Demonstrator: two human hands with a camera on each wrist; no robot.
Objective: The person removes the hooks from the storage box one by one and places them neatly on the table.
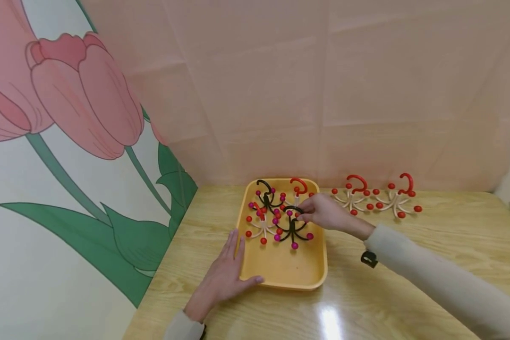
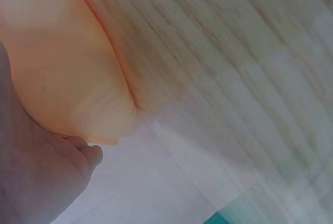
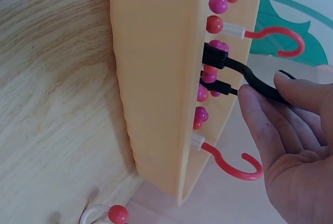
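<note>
A shallow yellow tray (image 1: 280, 269) holds several multi-arm hooks. My right hand (image 1: 329, 212) pinches the curved top of a black hook with pink ball tips (image 1: 292, 226) between thumb and fingers; this black curve (image 3: 255, 81) shows plainly in the right wrist view. Behind it in the tray stand another black hook (image 1: 267, 200) and a white hook with a red top (image 1: 298, 185). To its left is a second white-and-red hook (image 1: 263, 226). My left hand (image 1: 223, 278) rests at the tray's front left corner, fingers straight along the left side and thumb at the front rim.
Two white hooks with red tops, one nearer (image 1: 352, 198) and one farther right (image 1: 397, 200), stand on the wooden table (image 1: 408, 245) right of the tray. A pinkish cloth (image 1: 255, 94) hangs behind, and a tulip-painted wall (image 1: 80, 165) rises at the left.
</note>
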